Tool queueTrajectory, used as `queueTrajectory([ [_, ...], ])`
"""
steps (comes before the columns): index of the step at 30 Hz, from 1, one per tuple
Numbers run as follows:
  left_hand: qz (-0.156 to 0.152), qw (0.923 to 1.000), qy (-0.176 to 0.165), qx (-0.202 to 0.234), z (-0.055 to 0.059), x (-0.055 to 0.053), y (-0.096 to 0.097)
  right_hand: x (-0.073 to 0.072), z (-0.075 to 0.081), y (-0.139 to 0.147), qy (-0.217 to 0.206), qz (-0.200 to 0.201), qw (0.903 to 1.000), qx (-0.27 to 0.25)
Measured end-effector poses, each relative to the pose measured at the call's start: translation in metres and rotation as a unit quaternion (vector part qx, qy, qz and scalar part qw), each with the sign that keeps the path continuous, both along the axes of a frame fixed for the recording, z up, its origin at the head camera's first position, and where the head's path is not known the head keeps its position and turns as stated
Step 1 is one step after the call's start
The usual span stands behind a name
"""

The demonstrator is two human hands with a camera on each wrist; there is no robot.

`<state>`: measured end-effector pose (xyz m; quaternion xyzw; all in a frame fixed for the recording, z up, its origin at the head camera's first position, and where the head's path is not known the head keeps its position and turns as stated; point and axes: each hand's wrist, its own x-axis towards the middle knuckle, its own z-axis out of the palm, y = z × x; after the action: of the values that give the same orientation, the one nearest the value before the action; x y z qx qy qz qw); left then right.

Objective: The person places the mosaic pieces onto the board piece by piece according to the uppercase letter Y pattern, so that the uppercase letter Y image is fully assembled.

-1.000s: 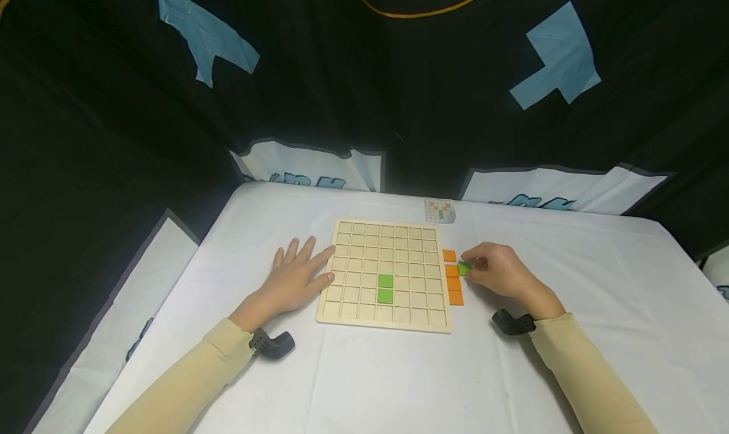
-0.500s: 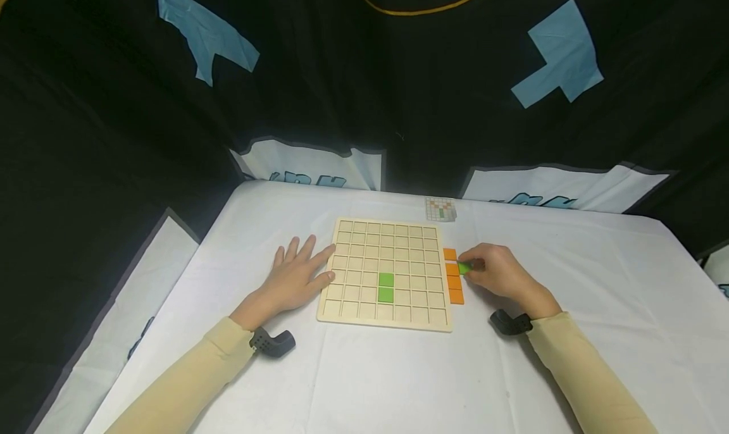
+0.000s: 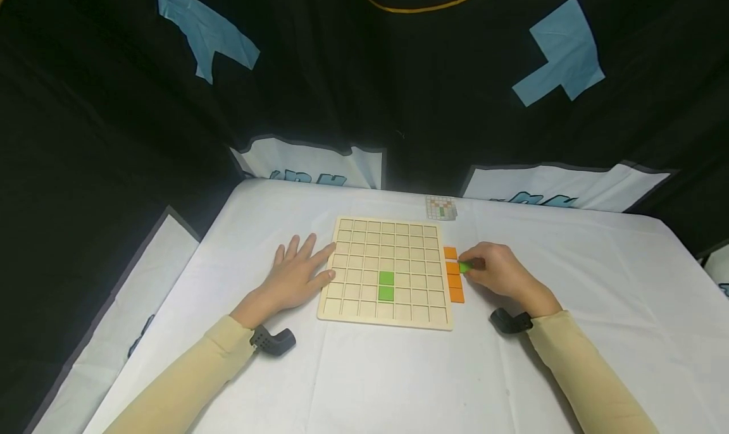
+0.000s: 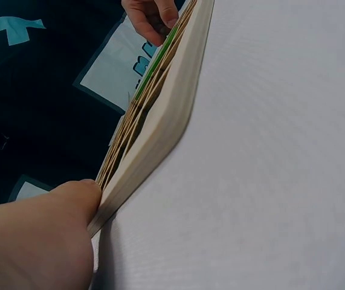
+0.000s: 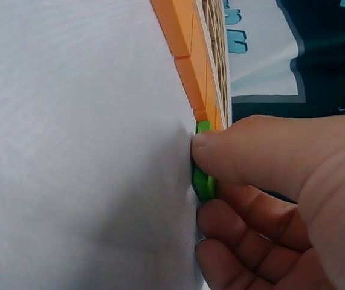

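Note:
A pale wooden grid board (image 3: 353, 295) lies on the white table, two green square tiles (image 3: 386, 285) set in neighbouring cells of one column. My left hand (image 3: 293, 279) is spread flat at the board's left edge, its thumb and index fingertips touching the rim. Off the right edge, my right hand (image 3: 501, 272) pinches a green tile (image 5: 203, 187) between thumb and fingers, low over the cloth. Several orange tiles (image 3: 454, 280) lie in a column between that hand and the board. The right wrist view shows the green tile right by the orange ones.
A small card with a printed coloured grid (image 3: 441, 208) lies beyond the board's far right corner. White cloth (image 3: 398, 383) covers the table. Black curtains (image 3: 364, 92) with blue and white patches hang behind it.
The fingers of my right hand have shifted slightly left and closed in on the green tile, which appears tilted half a second ago. My left hand stays at the board's edge.

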<state>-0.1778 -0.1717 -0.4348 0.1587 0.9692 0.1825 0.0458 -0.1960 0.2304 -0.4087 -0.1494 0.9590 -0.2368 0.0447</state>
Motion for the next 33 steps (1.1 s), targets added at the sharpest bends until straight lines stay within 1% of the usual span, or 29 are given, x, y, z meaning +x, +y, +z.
queueTrajectory([
  [4,-0.002,1.0000,0.000,0.000,0.000,0.000,0.000,0.000,0.001,0.001,-0.004,0.005,1.0000,-0.006],
  [11,-0.004,1.0000,0.002,-0.002,-0.001,-0.001,-0.001,0.001,0.002,0.001,0.000,0.001,1.0000,-0.004],
  [19,-0.002,1.0000,0.000,-0.005,0.000,-0.001,-0.001,0.001,0.004,0.001,0.014,0.001,0.9999,-0.001],
  [24,-0.001,1.0000,0.000,-0.006,0.001,-0.001,-0.001,0.001,0.007,-0.004,0.024,0.010,0.9996,-0.011],
  [33,-0.001,1.0000,0.000,-0.005,0.002,0.001,0.000,-0.001,0.008,-0.017,0.041,0.039,0.9979,-0.030],
])
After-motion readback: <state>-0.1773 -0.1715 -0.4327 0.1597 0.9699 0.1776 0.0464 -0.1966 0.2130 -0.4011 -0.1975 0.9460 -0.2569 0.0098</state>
